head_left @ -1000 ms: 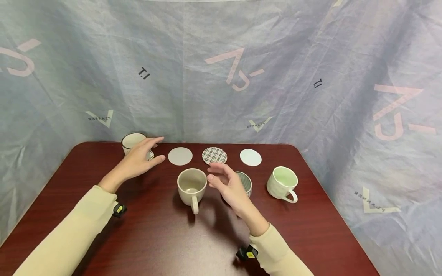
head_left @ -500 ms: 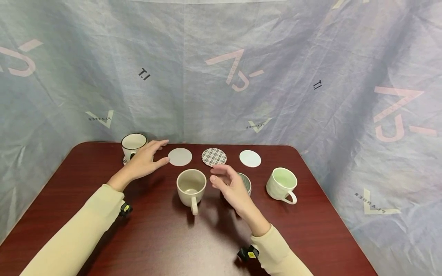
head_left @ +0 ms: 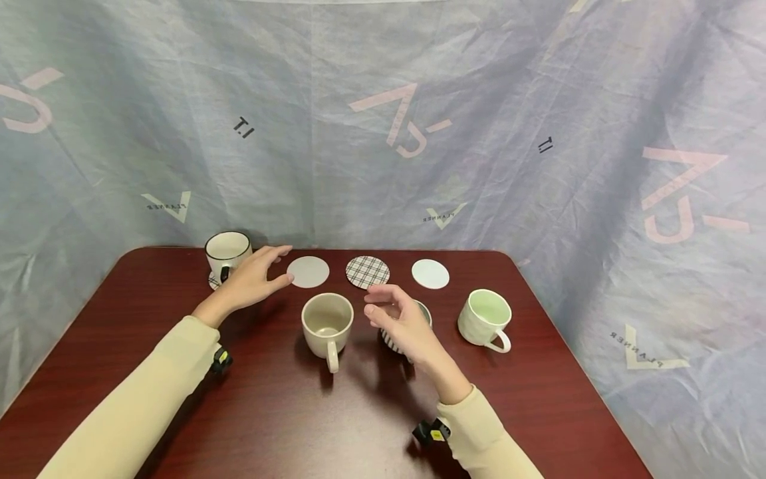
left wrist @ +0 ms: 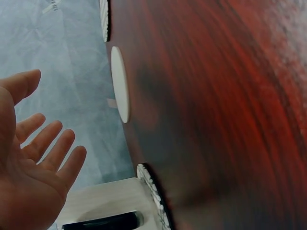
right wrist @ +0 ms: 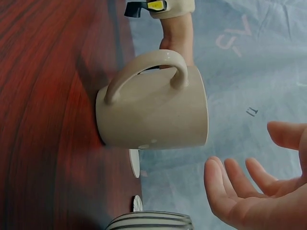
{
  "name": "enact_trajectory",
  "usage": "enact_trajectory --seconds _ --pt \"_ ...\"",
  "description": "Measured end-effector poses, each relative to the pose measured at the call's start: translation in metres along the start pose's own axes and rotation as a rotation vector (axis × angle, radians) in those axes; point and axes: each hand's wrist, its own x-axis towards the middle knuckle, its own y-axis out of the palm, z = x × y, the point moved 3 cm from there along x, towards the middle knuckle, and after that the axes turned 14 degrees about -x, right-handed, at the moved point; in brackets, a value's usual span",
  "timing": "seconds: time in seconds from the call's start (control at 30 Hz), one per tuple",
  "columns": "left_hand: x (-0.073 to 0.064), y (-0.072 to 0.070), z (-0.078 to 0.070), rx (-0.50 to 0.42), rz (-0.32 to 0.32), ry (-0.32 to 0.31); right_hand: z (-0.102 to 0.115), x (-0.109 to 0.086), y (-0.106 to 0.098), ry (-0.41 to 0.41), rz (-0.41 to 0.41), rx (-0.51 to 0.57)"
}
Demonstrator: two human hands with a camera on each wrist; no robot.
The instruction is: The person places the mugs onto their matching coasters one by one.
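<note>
My left hand (head_left: 254, 276) hovers just right of a white mug (head_left: 223, 251) with a black rim and black handle, fingers extended and holding nothing. The mug sits on a patterned coaster (left wrist: 154, 196) at the table's back left. Above a striped mug (head_left: 391, 342) hangs my right hand (head_left: 407, 329), its fingers loosely bent and nothing in them; it partly hides that mug. Between the hands stands a beige mug (head_left: 326, 342), its handle toward me. In the right wrist view, a gap separates the beige mug from my right hand's fingers (right wrist: 218, 187).
Along the back edge lie a light grey coaster (head_left: 308, 272), a plaid coaster (head_left: 368, 273) and a white coaster (head_left: 430, 273). A pale green mug (head_left: 479, 326) stands at the right. A printed grey cloth (head_left: 323, 146) hangs close behind the dark red table (head_left: 287, 426).
My left hand has moved a little right, away from the white mug, uncovering more of it and its handle. My right hand has barely moved. The head view has shifted slightly.
</note>
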Motion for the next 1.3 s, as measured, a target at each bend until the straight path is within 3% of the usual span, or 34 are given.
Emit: enact_trajectory --seconds 0.57,0.9,1.3 --pt "0.011 0.010 0.024 -0.005 0.044 -0.045 -0.002 0.000 -0.002 -0.035 0.134 -0.073" --pt "0.017 0.015 0.030 0.026 0.063 -0.023 -0.001 -0.002 0.001 -0.062 0.205 -0.155" --pt "0.025 0.019 0.034 0.064 0.123 -0.080 -0.003 -0.002 -0.001 -0.060 0.260 -0.162"
